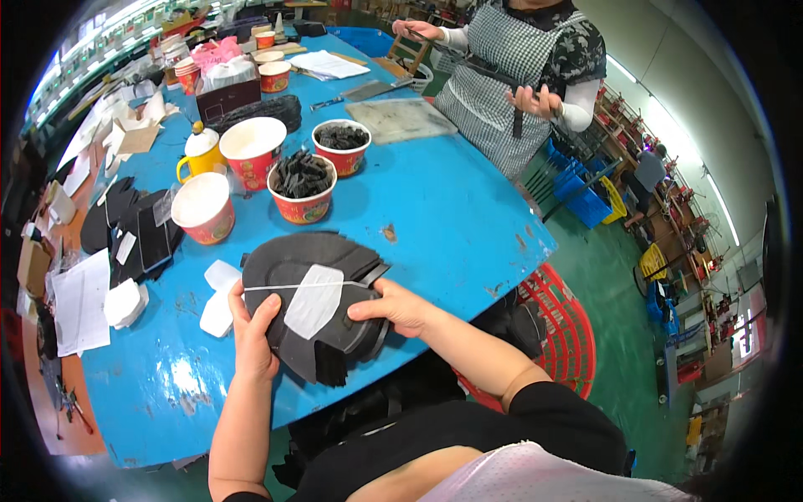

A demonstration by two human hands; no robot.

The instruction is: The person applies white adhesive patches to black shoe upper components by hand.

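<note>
A stack of black, curved, shoe-part-like pieces is held between my two hands over the near edge of the blue table. A thin white band runs across the stack, and a white paper slip lies flat on its top. My left hand grips the left side, thumb bent over the upper face. On the right side, my right hand has its thumb on top, with the other fingers partly hidden. Just left of the stack, white paper pieces lie on the table.
Beyond the stack stand red-and-white paper tubs, two filled with black pieces, and a yellow pot. More black parts lie left on the blue table. A red basket sits below right. A co-worker stands across, holding a dark strip.
</note>
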